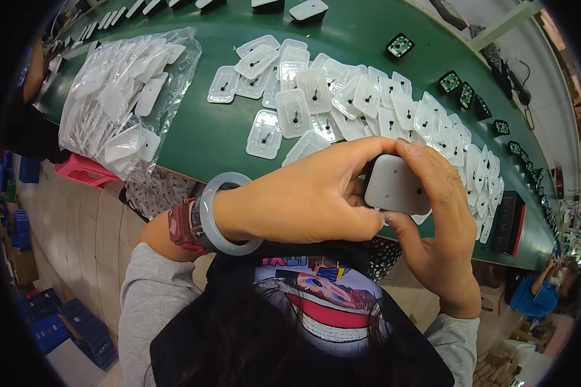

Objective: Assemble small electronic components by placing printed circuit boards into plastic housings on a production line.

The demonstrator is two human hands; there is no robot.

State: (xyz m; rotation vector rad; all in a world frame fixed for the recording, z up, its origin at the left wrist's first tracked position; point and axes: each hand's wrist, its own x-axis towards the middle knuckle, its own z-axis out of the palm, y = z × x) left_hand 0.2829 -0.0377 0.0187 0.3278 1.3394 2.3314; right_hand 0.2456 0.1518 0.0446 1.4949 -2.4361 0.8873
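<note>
Both my hands hold a small boxy device housing (396,186) above the table's near edge. Its pale grey lid faces up, with rounded corners and small holes, and a dark side shows at its left. My left hand (303,193) grips the left side, its thumb by the lower edge. On the other side my right hand (440,222) closes around it, fingers along the top and right and thumb at the lower edge. Just beyond my hands lies a spread of translucent white plastic covers (294,113), many with a small black piece on them. My fingers hide part of the housing.
A clear plastic bag of white covers (100,97) lies at the left of the green table (203,138). Black housings with green circuit boards (450,82) line the far right. A black-and-red box (509,222) sits near the right edge. Other people work at both sides.
</note>
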